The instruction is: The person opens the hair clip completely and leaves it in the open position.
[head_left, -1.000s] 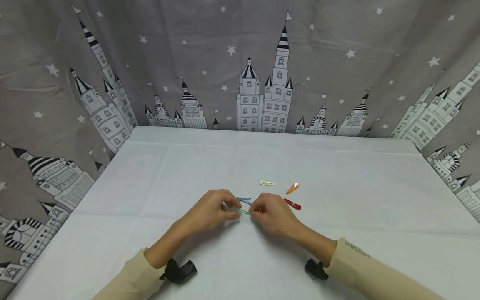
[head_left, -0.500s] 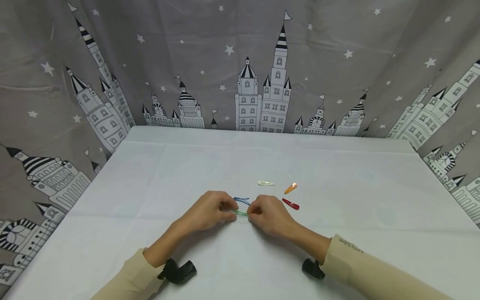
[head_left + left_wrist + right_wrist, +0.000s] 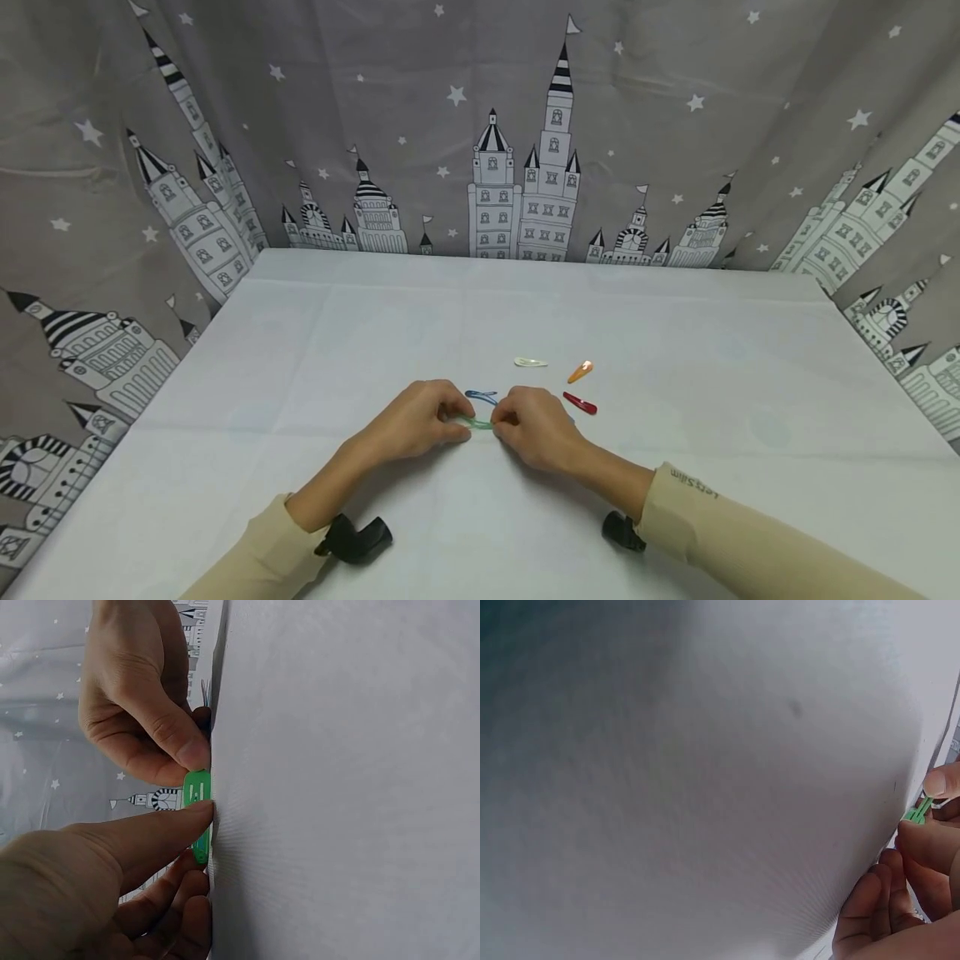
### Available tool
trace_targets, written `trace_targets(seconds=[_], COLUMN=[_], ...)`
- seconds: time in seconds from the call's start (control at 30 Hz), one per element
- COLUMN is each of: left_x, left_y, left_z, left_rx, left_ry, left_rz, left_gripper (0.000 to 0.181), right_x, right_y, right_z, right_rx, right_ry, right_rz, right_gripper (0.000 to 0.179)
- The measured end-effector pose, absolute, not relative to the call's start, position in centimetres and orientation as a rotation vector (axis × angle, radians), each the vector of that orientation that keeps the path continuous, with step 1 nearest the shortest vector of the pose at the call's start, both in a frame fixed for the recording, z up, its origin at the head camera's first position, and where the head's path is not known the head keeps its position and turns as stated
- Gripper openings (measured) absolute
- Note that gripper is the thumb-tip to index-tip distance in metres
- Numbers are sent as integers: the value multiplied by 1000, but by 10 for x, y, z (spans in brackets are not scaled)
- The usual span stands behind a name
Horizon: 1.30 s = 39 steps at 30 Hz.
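Note:
A green snap hair clip [image 3: 481,425] spans the small gap between both hands, just over the white table. At its left end, my left hand [image 3: 420,422] pinches it between thumb and fingers; in the left wrist view the thumb lies across the clip [image 3: 196,784]. My right hand [image 3: 538,427] pinches the other end with the thumb and a finger. Fingers partly cover the clip in the right wrist view. Just behind the hands lies a blue hair clip [image 3: 480,393], its strips spread apart and its right end hidden by the right hand.
Beyond the right hand lie a pale cream hair clip [image 3: 531,362], an orange hair clip [image 3: 581,372] and a red hair clip [image 3: 580,403]. The white cloth-covered table [image 3: 360,333] ends at a grey castle-print curtain [image 3: 420,100].
Both hands stay on the green clip and hardly move. The whole head view has shifted slightly left. A small bluish bit now shows beside the right hand.

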<state>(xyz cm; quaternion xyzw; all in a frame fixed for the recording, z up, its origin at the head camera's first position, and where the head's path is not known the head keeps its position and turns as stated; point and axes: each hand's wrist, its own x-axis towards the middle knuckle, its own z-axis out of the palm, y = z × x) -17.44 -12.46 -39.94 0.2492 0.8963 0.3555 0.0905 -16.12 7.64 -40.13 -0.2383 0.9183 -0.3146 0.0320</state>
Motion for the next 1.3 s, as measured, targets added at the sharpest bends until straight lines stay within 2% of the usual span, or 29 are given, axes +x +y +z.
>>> trace_targets(seconds=[0.73, 1.07, 1.3], left_x=[-175, -174, -176], left_y=[-124, -124, -118], left_z=[-401, -400, -397], left_rx=[704, 726, 721], left_ry=[2642, 2664, 2718], left_rz=[1073, 1108, 1237], left_gripper=[22, 23, 15], right_x=[-161, -160, -162], right_y=[81, 89, 105], right_z=[-402, -396, -388], right_rx=[-695, -651, -610], right_ry=[2760, 2733, 2779], right_rz=[-1052, -1151, -1232], right_gripper=[4, 8, 8])
